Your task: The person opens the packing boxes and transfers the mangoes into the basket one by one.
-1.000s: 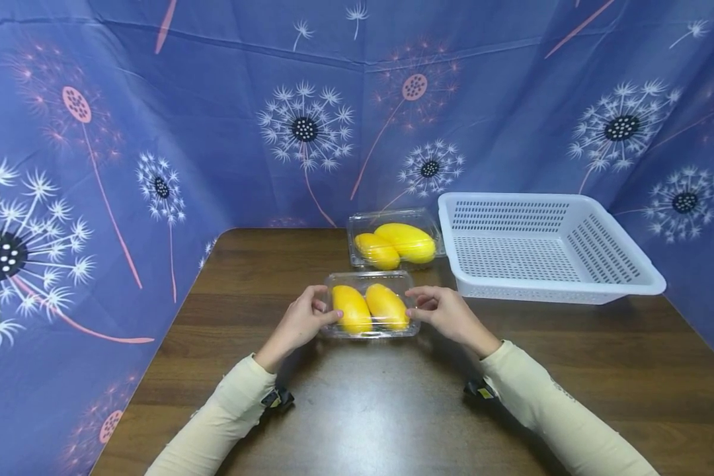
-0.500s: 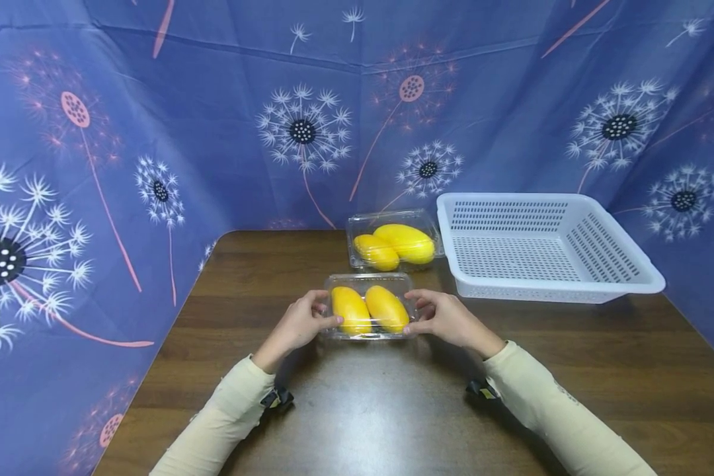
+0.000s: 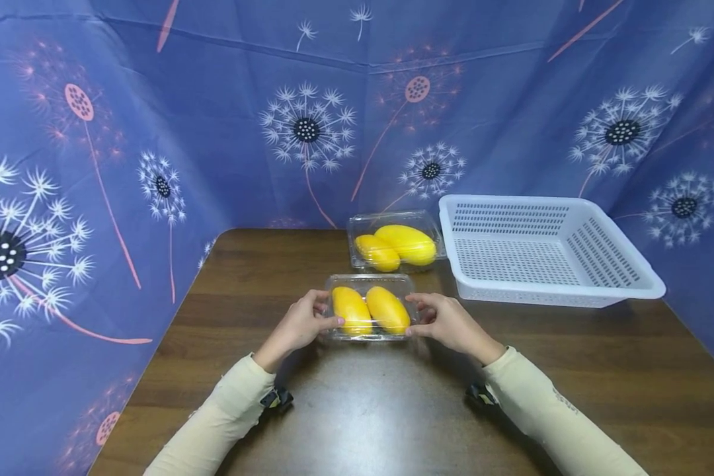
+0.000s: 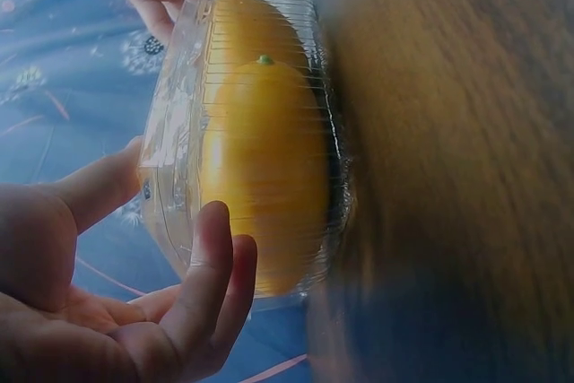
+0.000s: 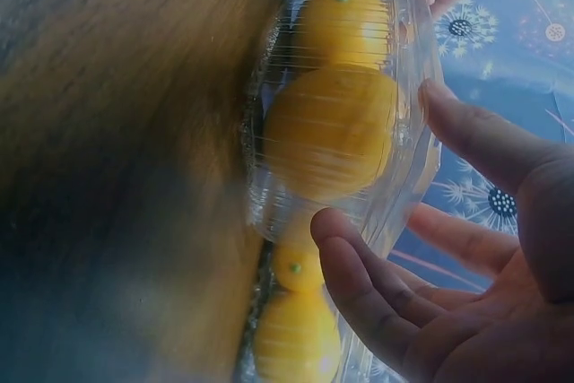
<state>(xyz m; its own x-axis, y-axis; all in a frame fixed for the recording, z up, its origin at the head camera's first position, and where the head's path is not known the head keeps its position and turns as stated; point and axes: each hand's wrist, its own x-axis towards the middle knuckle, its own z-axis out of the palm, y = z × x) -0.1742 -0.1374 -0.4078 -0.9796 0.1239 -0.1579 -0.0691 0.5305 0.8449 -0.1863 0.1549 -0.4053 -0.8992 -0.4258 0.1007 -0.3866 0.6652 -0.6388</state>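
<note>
A clear plastic clamshell box [image 3: 370, 279] with its lid down rests on the table and holds two yellow mangoes [image 3: 388, 311]. My left hand [image 3: 297, 324] holds its left end, thumb at the near left corner. At the opposite end my right hand [image 3: 450, 322] holds the box, thumb at the near right corner. Both wrist views show thumb and fingers spread around the ends of the box [image 4: 175, 132], with mangoes [image 5: 332, 127] visible through the ridged wall. Behind it stands a second clear box [image 3: 357, 225] with two more mangoes [image 3: 406, 243].
To the right of the rear box is a white perforated plastic basket [image 3: 556, 294], its inside bare. The brown wooden table [image 3: 244, 284] ends at a blue dandelion-print cloth [image 3: 214, 119] hanging at the back and sides.
My right thumb has slid down along the box's end to its near corner. The left hand and both boxes have stayed almost still.
</note>
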